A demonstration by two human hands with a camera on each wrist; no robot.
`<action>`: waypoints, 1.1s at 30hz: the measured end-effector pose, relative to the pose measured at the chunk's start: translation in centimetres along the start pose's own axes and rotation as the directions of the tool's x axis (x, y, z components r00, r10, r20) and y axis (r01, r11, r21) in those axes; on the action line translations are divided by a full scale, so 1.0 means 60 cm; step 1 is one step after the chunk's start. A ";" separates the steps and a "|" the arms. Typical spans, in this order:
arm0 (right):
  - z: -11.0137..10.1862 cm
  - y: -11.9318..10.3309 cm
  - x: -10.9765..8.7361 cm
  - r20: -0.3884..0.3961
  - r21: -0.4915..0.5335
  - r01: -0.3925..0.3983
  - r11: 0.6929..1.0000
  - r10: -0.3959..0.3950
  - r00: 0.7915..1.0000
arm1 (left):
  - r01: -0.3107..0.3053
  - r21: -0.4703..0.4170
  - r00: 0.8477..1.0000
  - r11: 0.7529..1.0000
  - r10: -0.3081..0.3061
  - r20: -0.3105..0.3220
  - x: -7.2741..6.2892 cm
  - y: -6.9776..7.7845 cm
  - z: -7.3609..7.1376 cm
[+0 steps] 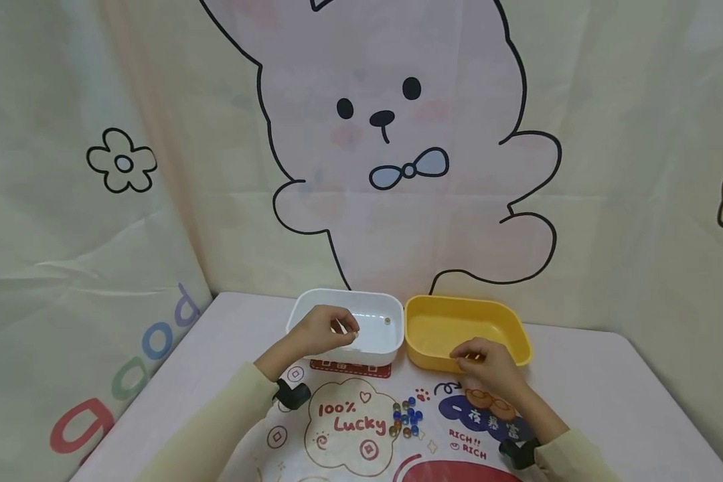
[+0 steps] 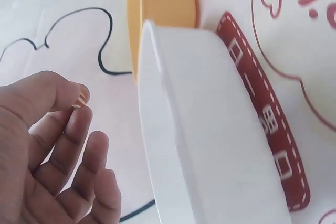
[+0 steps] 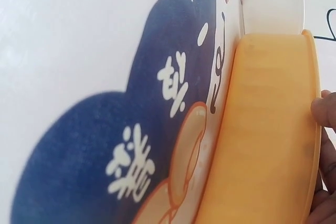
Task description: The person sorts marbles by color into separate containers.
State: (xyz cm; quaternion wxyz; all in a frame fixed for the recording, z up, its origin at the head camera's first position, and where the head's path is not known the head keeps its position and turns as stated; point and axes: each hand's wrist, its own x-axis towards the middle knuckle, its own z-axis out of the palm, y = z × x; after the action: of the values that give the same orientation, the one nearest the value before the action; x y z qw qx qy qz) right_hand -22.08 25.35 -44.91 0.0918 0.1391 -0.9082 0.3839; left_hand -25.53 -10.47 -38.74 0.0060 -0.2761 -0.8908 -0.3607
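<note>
My left hand is above the white basin, pinching a small marble with orange and white stripes between thumb and index finger. Inside that basin lies one small marble. Over the near side of the yellow basin is my right hand, its fingers bent down inside the rim. In the right wrist view its thumb is right at the rim and the basin wall hides most of the fingers; I cannot tell whether they hold anything.
Several blue and amber marbles lie grouped on the printed mat, nearer than the two basins, which stand side by side. A fabric backdrop with a cartoon animal hangs behind the table.
</note>
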 end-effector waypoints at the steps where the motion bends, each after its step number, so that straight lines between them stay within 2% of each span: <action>1: 0.001 0.000 0.000 -0.001 -0.002 0.001 1.000 -0.001 1.000 | 0.000 0.006 1.000 1.000 0.000 0.001 0.003 -0.005 -0.004; 5: 0.002 0.002 0.001 -0.002 -0.004 -0.002 1.000 0.002 1.000 | 0.016 0.016 1.000 1.000 -0.016 0.001 0.014 -0.022 -0.014; 10: 0.001 0.004 0.000 0.003 -0.009 0.006 1.000 -0.006 1.000 | 0.086 0.010 0.996 0.996 -0.086 0.006 0.028 -0.039 -0.017; 16: 0.001 0.002 0.001 0.007 -0.003 -0.011 1.000 0.011 1.000 | 0.147 0.013 0.989 0.989 -0.147 0.003 0.047 -0.068 -0.009; 23: 0.001 0.002 0.001 0.014 -0.009 -0.017 1.000 0.017 1.000 | 0.176 0.029 0.984 0.984 -0.176 -0.011 0.066 -0.102 0.009; 33: 0.002 0.005 0.002 -0.004 -0.014 0.004 1.000 -0.004 1.000 | 0.315 0.062 0.948 0.947 -0.317 0.016 0.082 -0.138 0.030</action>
State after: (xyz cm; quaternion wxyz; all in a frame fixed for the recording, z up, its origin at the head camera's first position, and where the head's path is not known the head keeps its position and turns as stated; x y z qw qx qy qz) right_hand -22.31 25.45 -45.14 0.0955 0.1395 -0.9103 0.3778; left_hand -33.48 -11.79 -44.35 -0.0552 -0.1342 -0.9337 -0.3273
